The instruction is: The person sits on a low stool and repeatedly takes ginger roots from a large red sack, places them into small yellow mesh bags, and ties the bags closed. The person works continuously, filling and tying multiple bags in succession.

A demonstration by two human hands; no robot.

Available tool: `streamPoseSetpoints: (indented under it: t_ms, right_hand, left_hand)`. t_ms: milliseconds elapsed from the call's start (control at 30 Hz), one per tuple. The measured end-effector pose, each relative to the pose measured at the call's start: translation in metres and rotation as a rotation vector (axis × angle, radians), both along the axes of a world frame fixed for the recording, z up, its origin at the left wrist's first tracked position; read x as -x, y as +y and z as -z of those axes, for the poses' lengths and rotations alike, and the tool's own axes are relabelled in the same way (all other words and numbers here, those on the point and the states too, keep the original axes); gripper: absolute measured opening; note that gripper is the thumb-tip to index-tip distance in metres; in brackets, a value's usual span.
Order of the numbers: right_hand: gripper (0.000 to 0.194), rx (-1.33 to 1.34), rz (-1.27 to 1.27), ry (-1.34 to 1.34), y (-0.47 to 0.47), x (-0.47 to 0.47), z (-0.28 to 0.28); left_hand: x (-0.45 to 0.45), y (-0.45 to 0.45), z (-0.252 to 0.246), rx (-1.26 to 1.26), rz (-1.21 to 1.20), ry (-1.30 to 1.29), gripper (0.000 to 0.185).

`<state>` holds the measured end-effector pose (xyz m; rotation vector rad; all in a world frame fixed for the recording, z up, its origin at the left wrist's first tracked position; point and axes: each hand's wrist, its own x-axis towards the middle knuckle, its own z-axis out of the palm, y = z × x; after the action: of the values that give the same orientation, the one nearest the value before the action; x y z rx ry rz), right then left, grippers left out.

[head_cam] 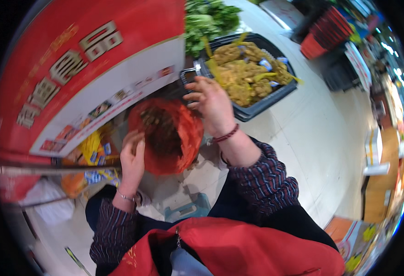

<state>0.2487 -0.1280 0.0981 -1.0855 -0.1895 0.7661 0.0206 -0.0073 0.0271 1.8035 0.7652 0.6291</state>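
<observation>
A red plastic bag stands on the floor before me, its mouth spread wide. Inside lie brown, root-like pieces, too dark and blurred to name exactly. My left hand is at the bag's left rim, fingers bent; whether it grips the plastic is unclear. Above the bag's far right side, my right hand has its fingers apart and nothing visible in them. Just beyond that hand is a black plastic crate of ginger-like roots in net bags with yellow ties and blue tags.
Leafy green vegetables lie behind the crate. A red and white printed panel rises at left, above yellow-tied packs on a lower shelf. A teal plastic stool is between my legs. Red baskets stand at far right.
</observation>
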Motion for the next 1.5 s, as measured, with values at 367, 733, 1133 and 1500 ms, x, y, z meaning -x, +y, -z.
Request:
streamPoseSetpoints:
  t_ms: [367,733,1133,1500]
  right_hand:
    - [0.04,0.009,-0.193,-0.053,0.013,0.012,0.012]
    - [0.043,0.104,-0.188,-0.054,0.014,0.005,0.036]
    - [0.044,0.164,-0.268,-0.158,0.009,-0.01,0.053]
    - [0.042,0.346,-0.233,-0.162,0.018,-0.015,0.085]
  left_hand:
    - [0.202,0.061,-0.047,-0.121,-0.645,-0.694,0.03]
    - [0.285,0.095,0.202,0.429,-0.98,0.033,0.034]
    - [0.391,0.127,0.378,0.43,-1.095,0.758,0.031]
    - [0.374,0.042,0.378,0.461,-0.941,0.899,0.044]
